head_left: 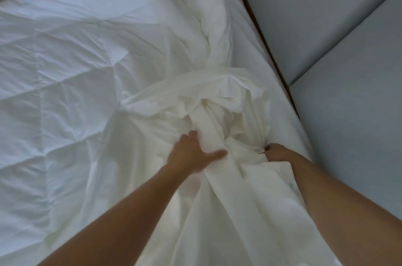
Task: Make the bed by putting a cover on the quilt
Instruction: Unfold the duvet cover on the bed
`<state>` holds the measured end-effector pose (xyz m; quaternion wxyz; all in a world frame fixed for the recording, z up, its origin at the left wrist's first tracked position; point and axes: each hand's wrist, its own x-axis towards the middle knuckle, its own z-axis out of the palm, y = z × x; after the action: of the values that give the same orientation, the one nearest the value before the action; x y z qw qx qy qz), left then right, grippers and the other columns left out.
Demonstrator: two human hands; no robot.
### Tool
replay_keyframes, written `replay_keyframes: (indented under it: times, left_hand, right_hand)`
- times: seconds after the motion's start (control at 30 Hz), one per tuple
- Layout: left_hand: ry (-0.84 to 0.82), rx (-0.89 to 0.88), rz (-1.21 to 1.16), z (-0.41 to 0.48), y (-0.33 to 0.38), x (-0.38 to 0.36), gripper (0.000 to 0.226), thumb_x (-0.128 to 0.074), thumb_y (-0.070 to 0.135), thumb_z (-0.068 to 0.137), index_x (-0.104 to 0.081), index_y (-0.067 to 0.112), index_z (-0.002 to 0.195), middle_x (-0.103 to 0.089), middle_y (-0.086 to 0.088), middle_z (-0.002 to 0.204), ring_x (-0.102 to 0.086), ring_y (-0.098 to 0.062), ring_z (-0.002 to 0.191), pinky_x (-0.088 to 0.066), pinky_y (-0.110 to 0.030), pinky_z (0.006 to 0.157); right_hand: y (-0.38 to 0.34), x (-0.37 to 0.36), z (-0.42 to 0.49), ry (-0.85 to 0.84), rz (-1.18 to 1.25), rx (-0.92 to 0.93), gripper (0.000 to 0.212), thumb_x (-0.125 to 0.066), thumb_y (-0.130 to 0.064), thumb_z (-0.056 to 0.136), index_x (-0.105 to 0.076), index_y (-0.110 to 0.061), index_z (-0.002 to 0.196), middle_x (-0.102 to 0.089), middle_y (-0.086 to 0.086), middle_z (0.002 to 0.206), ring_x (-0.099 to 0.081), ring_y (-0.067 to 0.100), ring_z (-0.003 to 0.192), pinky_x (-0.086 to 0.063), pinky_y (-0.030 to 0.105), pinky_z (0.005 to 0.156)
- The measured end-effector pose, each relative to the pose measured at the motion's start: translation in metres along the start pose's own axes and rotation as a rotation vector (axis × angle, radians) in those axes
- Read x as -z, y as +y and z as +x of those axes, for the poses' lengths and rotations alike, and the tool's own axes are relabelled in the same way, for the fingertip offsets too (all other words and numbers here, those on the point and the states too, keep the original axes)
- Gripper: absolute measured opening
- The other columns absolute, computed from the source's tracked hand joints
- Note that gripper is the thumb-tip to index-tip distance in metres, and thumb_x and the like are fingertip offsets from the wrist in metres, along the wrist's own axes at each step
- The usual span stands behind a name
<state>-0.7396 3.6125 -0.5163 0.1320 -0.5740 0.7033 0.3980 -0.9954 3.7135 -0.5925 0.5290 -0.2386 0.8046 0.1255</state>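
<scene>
Soft, even, cool light — no hard shadows; whites nearly blown out, hands (pixel 195 154) slightly motion-blurred, edges bowed.

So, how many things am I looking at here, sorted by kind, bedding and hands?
Spread quilt: 1
Bunched cover: 1
Bed sheet: 1
Hands: 2, the left hand and the right hand, both gripping the cover
Total: 5
</scene>
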Motion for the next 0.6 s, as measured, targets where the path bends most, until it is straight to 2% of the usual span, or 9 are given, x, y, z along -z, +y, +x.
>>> replay_keyframes:
  times: [0.03,0.07,0.17,0.2,0.27,0.33,0.4,0.47,0.6]
  left_hand:
    - [-0.063,0.058,0.037,0.001,0.003,-0.011,0.099,-0.073,0.073,0.067,-0.038,0.015,0.14,-0.054,-0.008,0.128,-0.056,-0.03,0.119,-0.049,-0.045,0.099]
    - [-0.062,0.097,0.075,0.003,0.003,-0.02,0.085,-0.073,0.062,0.075,-0.039,0.014,0.135,-0.056,-0.009,0.126,-0.058,-0.031,0.116,-0.051,-0.044,0.096]
    - [0.022,0.128,0.096,0.002,0.003,-0.028,0.038,-0.057,0.031,0.09,-0.05,0.012,0.123,-0.063,-0.009,0.118,-0.062,-0.031,0.107,-0.052,-0.039,0.088]
    - [0.039,0.13,0.056,0.001,0.003,-0.025,0.032,-0.052,0.025,0.091,-0.054,0.012,0.121,-0.064,-0.009,0.117,-0.062,-0.031,0.107,-0.052,-0.037,0.087]
    - [0.09,0.143,-0.02,0.001,-0.001,-0.013,0.031,-0.05,0.016,0.09,-0.059,0.008,0.118,-0.065,-0.012,0.118,-0.062,-0.033,0.109,-0.047,-0.031,0.084]
    - [0.15,0.179,-0.085,0.001,-0.011,0.0,0.034,-0.049,0.012,0.088,-0.059,0.006,0.12,-0.065,-0.016,0.12,-0.061,-0.036,0.111,-0.047,-0.033,0.083]
    - [0.171,0.206,-0.125,-0.001,-0.021,0.009,0.039,-0.049,0.011,0.086,-0.058,0.007,0.123,-0.064,-0.016,0.121,-0.061,-0.037,0.109,-0.048,-0.034,0.081]
    - [0.155,0.228,-0.132,-0.003,-0.025,0.012,0.039,-0.05,0.011,0.084,-0.057,0.009,0.122,-0.064,-0.015,0.117,-0.062,-0.036,0.105,-0.05,-0.036,0.08]
    - [0.139,0.253,-0.184,-0.002,-0.021,0.017,0.031,-0.052,0.006,0.071,-0.058,0.008,0.101,-0.067,-0.013,0.098,-0.066,-0.035,0.087,-0.057,-0.04,0.071]
  right_hand:
    - [0.006,-0.001,-0.001,-0.019,-0.059,0.001,0.054,-0.054,-0.034,0.103,-0.045,-0.003,0.146,-0.049,0.015,0.149,-0.051,0.029,0.133,-0.039,0.029,0.104]
    - [0.011,0.0,0.0,-0.036,-0.146,0.036,0.054,-0.047,-0.033,0.106,-0.039,-0.005,0.151,-0.043,0.014,0.154,-0.045,0.029,0.138,-0.035,0.032,0.112]
    - [0.027,-0.019,-0.002,0.045,-0.384,0.062,0.072,-0.035,-0.055,0.097,-0.029,-0.011,0.154,-0.032,0.012,0.158,-0.031,0.032,0.144,-0.021,0.049,0.12]
    - [0.027,-0.019,-0.015,0.061,-0.458,0.095,0.068,-0.04,-0.057,0.096,-0.038,-0.011,0.146,-0.038,0.012,0.153,-0.036,0.03,0.138,-0.023,0.049,0.117]
    - [0.021,-0.003,-0.034,0.228,-0.458,0.219,0.047,-0.055,-0.055,0.094,-0.06,-0.013,0.114,-0.059,0.013,0.133,-0.056,0.024,0.114,-0.041,0.04,0.101]
    - [0.01,0.031,-0.059,0.448,-0.332,0.293,0.055,-0.068,-0.062,0.085,-0.065,-0.011,0.105,-0.069,0.016,0.115,-0.065,0.031,0.103,-0.049,0.037,0.081]
    - [-0.007,0.064,-0.085,0.679,-0.217,0.35,0.054,-0.074,-0.057,0.082,-0.063,-0.008,0.101,-0.068,0.018,0.104,-0.065,0.037,0.096,-0.045,0.038,0.07]
    - [-0.021,0.081,-0.111,0.87,-0.133,0.421,0.042,-0.074,-0.045,0.086,-0.058,-0.008,0.094,-0.065,0.018,0.089,-0.062,0.039,0.084,-0.041,0.036,0.064]
    - [-0.031,0.09,-0.147,1.13,-0.029,0.55,0.031,-0.075,-0.024,0.08,-0.046,-0.014,0.076,-0.041,0.001,0.061,-0.046,0.031,0.062,-0.028,0.03,0.053]
